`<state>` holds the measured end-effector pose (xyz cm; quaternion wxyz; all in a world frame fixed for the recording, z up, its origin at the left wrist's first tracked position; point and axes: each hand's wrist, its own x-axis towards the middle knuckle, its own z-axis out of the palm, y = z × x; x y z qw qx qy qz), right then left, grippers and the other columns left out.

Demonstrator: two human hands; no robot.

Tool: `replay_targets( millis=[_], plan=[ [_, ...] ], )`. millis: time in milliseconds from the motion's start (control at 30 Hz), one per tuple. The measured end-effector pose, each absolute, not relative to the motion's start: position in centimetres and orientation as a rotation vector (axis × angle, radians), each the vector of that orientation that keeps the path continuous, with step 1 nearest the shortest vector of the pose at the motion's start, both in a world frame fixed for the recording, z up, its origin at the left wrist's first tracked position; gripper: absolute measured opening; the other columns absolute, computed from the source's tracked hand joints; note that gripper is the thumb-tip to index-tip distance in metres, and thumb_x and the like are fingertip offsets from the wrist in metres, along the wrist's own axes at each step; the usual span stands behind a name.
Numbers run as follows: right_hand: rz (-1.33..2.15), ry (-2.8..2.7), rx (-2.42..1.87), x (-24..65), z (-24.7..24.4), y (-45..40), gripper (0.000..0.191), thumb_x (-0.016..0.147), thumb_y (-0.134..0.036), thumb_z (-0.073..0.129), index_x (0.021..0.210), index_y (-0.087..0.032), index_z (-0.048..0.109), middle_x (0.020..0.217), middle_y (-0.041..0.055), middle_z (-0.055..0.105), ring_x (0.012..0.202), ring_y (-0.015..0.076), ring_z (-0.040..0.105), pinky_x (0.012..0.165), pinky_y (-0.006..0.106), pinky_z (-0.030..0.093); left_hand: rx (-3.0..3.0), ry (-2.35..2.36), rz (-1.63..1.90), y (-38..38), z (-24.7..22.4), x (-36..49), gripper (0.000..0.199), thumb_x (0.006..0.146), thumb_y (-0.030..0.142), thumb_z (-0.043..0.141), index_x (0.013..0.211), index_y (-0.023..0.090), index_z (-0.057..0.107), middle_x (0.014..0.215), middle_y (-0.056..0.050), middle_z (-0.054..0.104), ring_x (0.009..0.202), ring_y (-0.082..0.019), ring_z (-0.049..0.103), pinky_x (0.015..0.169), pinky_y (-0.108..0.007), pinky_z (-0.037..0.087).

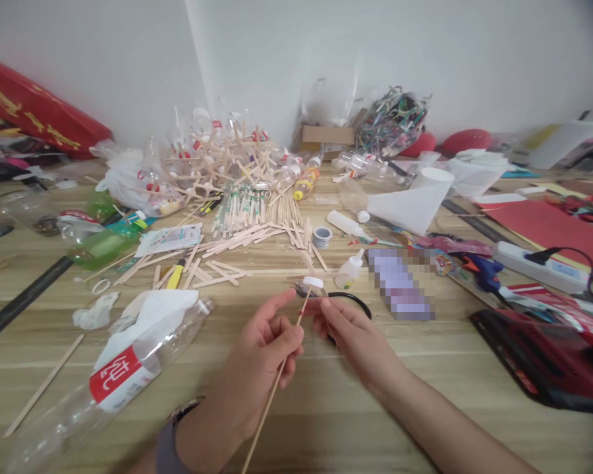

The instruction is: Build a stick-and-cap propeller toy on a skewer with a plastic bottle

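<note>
My left hand [271, 342] is closed round a thin wooden stick [267, 415], which slants up between thumb and fingers with its lower end towards me. A small dark red spot shows on the stick just above my thumb. Close to the stick's upper part, my right hand [348, 329] is pinched together; what its fingertips hold is too small to make out. A white bottle cap [313, 282] appears just beyond the stick's tip, and I cannot tell if they touch. Partly hidden behind my right hand lie black-handled scissors [358, 301]. A small white glue bottle [352, 268] stands beyond them.
A clear plastic bottle [151, 355] lies at left near a loose craft stick [44, 385]. Many craft sticks [247, 240] and bottles are heaped farther back. A spool [321, 237], a pixelated rectangle [400, 283], a power strip [543, 266] and a red-black tool case [538, 368] lie rightward.
</note>
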<state>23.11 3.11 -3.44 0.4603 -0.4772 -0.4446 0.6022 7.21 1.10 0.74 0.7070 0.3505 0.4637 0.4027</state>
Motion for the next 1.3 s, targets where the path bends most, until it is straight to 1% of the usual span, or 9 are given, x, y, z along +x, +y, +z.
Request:
replay_targets(
  millis=[133,267,367,567,733,867,967,1133,1300],
  plan=[
    [1.737,-0.863,-1.009,22.9,-2.9,3.2,0.043,0.074,-0.056,0.071,0.093,-0.017,0.075,0.087,0.0072,0.07,0.064,0.0121,0.052,0.057,0.024,0.039,0.843,1.016,0.894,1.3,0.3,6.9,0.074,0.068,0.035,0.074,0.133,0.013,0.043,0.058,0.009,0.051,0.04,-0.006,0.04,0.034,-0.017,0.027],
    [1.795,-0.835,-1.0,22.7,-1.8,3.2,0.04,0.074,-0.051,0.073,0.091,-0.016,0.074,0.077,0.002,0.063,0.045,0.0033,0.03,0.042,0.02,0.018,0.868,1.068,0.905,1.1,0.3,6.5,0.072,0.066,0.036,0.076,0.128,0.016,0.048,0.059,0.011,0.046,0.038,-0.005,0.039,0.033,-0.017,0.026],
    [1.748,-0.885,-1.071,22.6,-1.1,3.3,0.038,0.075,-0.05,0.072,0.088,-0.015,0.072,0.064,-0.004,0.051,0.043,0.0033,0.019,0.041,0.022,0.01,0.882,1.12,0.919,0.8,0.5,6.2,0.062,0.068,0.036,0.076,0.123,0.018,0.053,0.062,0.01,0.046,0.038,-0.004,0.04,0.035,-0.017,0.023],
    [1.659,-1.003,-1.178,21.8,-0.5,3.5,0.041,0.075,-0.053,0.07,0.086,-0.013,0.07,0.042,-0.0126,0.023,0.042,0.0058,0.011,0.042,0.024,0.006,0.891,1.119,0.99,0.5,0.5,5.3,0.056,0.064,0.034,0.08,0.113,0.016,0.059,0.061,0.009,0.046,0.045,-0.006,0.04,0.04,-0.018,0.029],
    [1.712,-0.996,-1.151,21.0,0.0,3.4,0.03,0.066,-0.038,0.08,0.085,-0.016,0.073,0.042,-0.0109,0.035,0.04,0.0046,0.018,0.041,0.022,0.011,0.889,1.126,1.023,0.4,0.5,4.6,0.052,0.065,0.036,0.079,0.11,0.016,0.06,0.061,0.008,0.047,0.047,-0.006,0.039,0.041,-0.018,0.028],
    [1.715,-0.97,-1.137,20.4,0.5,3.4,0.021,0.062,-0.032,0.082,0.077,-0.019,0.076,0.058,-0.0022,0.062,0.051,0.009,0.047,0.049,0.022,0.031,0.891,1.11,1.046,0.1,0.5,4.3,0.051,0.064,0.036,0.08,0.108,0.016,0.061,0.061,0.008,0.047,0.048,-0.006,0.04,0.042,-0.018,0.028],
    [1.711,-0.975,-1.142,19.9,0.5,3.5,0.021,0.059,-0.03,0.084,0.076,-0.019,0.076,0.068,0.0005,0.069,0.062,0.0129,0.055,0.056,0.024,0.036,0.895,1.099,1.068,0.0,0.3,4.1,0.05,0.066,0.036,0.078,0.107,0.016,0.06,0.061,0.009,0.046,0.046,-0.006,0.039,0.041,-0.018,0.027],
    [1.682,-0.932,-1.179,18.9,0.0,3.5,0.027,0.057,-0.039,0.084,0.062,-0.017,0.068,0.042,-0.0071,0.043,0.044,0.0085,0.036,0.047,0.025,0.027,0.876,1.069,1.009,-0.1,-0.7,3.7,0.051,0.066,0.039,0.077,0.105,0.018,0.052,0.059,0.011,0.046,0.039,-0.004,0.036,0.039,-0.018,0.023],
    [1.587,-0.927,-1.146,18.3,-0.1,4.2,0.035,0.063,-0.041,0.081,0.055,-0.02,0.054,0.042,-0.0114,0.024,0.041,0.006,0.011,0.041,0.026,0.011,0.935,1.119,0.998,-0.9,-0.8,2.4,0.042,0.075,0.059,0.063,0.082,0.022,0.043,0.064,0.005,0.051,0.047,-0.01,0.044,0.042,-0.022,0.03]
  ],
)
